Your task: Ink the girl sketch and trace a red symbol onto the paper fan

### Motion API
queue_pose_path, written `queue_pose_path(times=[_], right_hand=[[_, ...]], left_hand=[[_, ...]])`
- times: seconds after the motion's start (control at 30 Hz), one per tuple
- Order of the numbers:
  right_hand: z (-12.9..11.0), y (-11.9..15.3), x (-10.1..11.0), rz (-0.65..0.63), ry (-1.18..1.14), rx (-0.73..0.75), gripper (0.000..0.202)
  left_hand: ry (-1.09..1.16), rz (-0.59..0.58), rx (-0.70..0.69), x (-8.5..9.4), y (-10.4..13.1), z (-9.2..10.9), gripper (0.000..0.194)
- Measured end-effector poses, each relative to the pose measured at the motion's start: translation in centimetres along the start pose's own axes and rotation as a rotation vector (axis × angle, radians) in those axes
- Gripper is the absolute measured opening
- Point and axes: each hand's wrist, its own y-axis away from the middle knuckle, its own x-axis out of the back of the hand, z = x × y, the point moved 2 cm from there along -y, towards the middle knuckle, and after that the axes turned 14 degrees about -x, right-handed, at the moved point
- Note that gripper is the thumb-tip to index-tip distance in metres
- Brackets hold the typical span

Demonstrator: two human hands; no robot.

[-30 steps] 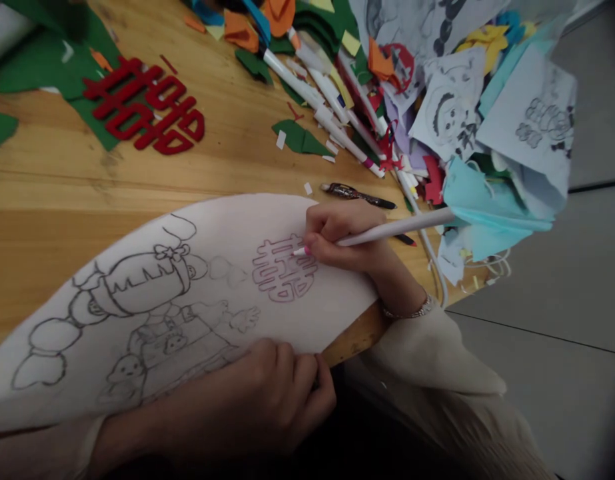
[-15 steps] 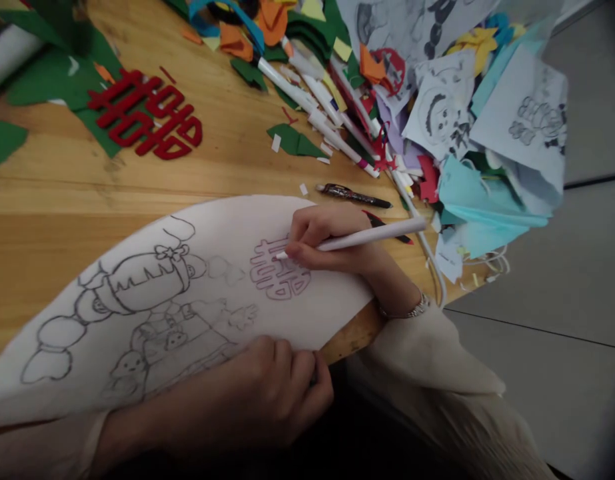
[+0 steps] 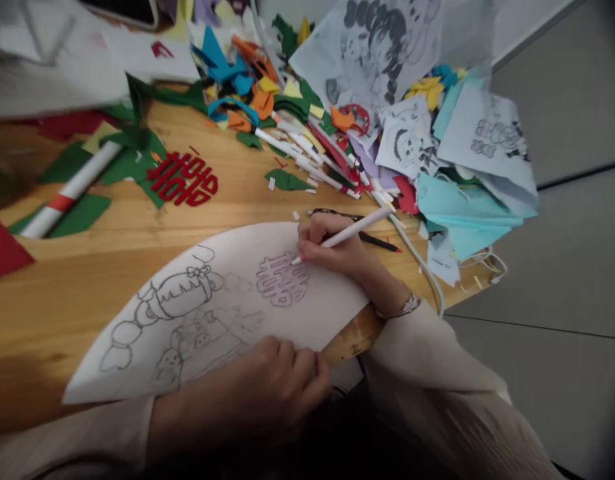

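My right hand [image 3: 332, 243] is closed around a white felt-tip pen [image 3: 360, 227] with a pinkish tip. That tip meets the purple-outlined double character [image 3: 282, 280] drawn on a white curved-edge paper [image 3: 327, 307]. Further left on the sheet are a dark-outlined drum-like drawing [image 3: 182, 293] and fainter pencil figures [image 3: 202, 340]. My left hand [image 3: 287, 380] lies curled over the near edge of the paper, its forearm across the lower part. The inner side of those fingers is hidden, so I cannot make out what they grip.
Beyond the paper lies a red cut-out [image 3: 184, 179] of the same character shape. Several white pens [image 3: 297, 157] and coloured scraps [image 3: 227, 67] are heaped behind. Dark pens [image 3: 380, 241] lie by my right hand. Blue masks [image 3: 467, 213] and printed drawings [image 3: 407, 143] are at the right.
My view has shifted, showing more of the table's far side and left. The pen tip has moved slightly right across the purple character. My left hand stays at the paper's near edge.
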Motion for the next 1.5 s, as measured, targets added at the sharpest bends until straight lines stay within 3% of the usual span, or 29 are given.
queue_pose_path(times=[0.17,0.27,0.33,0.43,0.47,0.57,0.67,0.77,0.87,1.0,1.2,1.33,1.5], right_hand=[[0.3,-0.1,1.0,0.184,-0.198,-0.167,0.035],[0.5,-0.1,1.9,0.235,-0.252,-0.233,0.039],[0.4,-0.2,2.4,0.242,-0.287,-0.229,0.041],[-0.3,-0.3,3.0,0.254,-0.282,-0.208,0.037],[-0.6,-0.3,3.0,0.25,-0.279,-0.21,0.036],[-1.2,0.0,2.6,0.203,-0.307,-0.234,0.034],[-1.3,0.2,1.8,0.116,-0.357,-0.285,0.033],[-1.3,0.1,0.7,0.086,-0.363,-0.311,0.033],[-1.5,0.0,-0.2,0.142,-0.374,-0.321,0.03],[-2.1,0.1,-1.0,0.194,-0.454,-0.331,0.031],[-2.1,0.2,-1.3,0.155,-0.408,-0.308,0.034],[-1.8,0.2,-1.2,0.174,-0.255,-0.352,0.034],[-2.1,0.2,-1.2,0.107,-0.174,-0.387,0.029]], left_hand=[[0.026,-0.036,0.006,0.0,0.1,0.0,0.035],[0.209,0.012,0.107,1.1,0.3,-1.0,0.048],[0.363,0.162,0.298,2.1,0.7,-2.7,0.046],[0.569,0.478,0.715,3.2,2.1,-6.5,0.038],[0.581,0.528,0.781,3.4,2.7,-7.8,0.036],[0.632,0.559,0.805,3.7,4.1,-10.9,0.029],[0.707,0.554,0.8,3.8,4.9,-12.1,0.028],[0.754,0.515,0.753,4.1,4.8,-11.7,0.025],[0.771,0.494,0.736,4.5,4.5,-11.0,0.021],[0.8,0.567,0.746,4.4,4.3,-10.9,0.026],[0.846,0.678,0.73,3.6,4.3,-11.2,0.036],[0.837,0.628,0.699,3.6,4.2,-10.9,0.032],[0.792,0.546,0.634,3.8,4.1,-10.7,0.024]])
